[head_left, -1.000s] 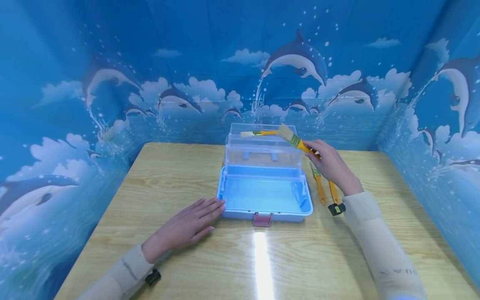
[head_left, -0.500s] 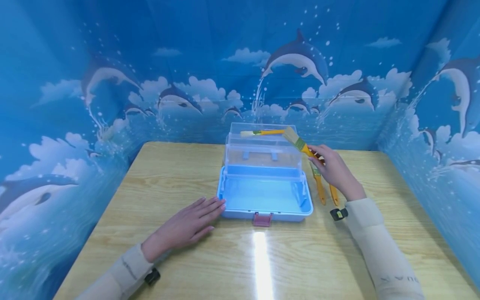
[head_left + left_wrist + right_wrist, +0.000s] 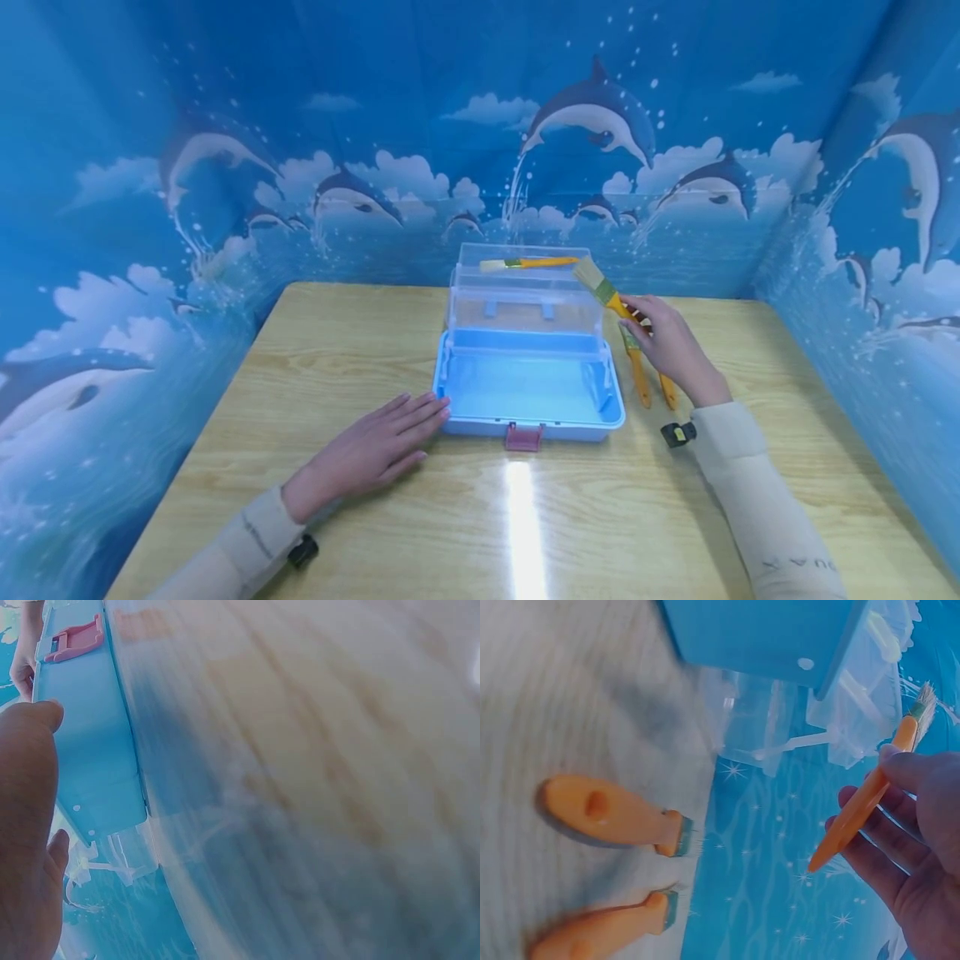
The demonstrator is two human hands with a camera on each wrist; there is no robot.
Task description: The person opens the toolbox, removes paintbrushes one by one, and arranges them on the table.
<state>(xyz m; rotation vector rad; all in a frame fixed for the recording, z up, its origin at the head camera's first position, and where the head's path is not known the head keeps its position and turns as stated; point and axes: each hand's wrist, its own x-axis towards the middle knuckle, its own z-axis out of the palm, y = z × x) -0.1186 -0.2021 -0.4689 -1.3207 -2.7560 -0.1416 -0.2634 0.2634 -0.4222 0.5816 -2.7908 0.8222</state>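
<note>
Yellow-handled, pale-bristled flat paintbrush (image 3: 611, 297) sits pinched in the right hand (image 3: 669, 340); I'd steer its bristles (image 3: 588, 272) clear of the translucent plastic tray (image 3: 498, 282), left hand (image 3: 375, 446) straight-fingered.

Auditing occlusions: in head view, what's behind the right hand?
On the table, one brush shows its handle and green ferrule; a second brush shows only part of its handle, the rest covered by the right hand. Anything fully behind can't be seen.

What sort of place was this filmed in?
Probably a makeshift recording booth: dolphin-printed sheeting lines the back and both sides of a wood-grain table, which bears an open blue box.
</note>
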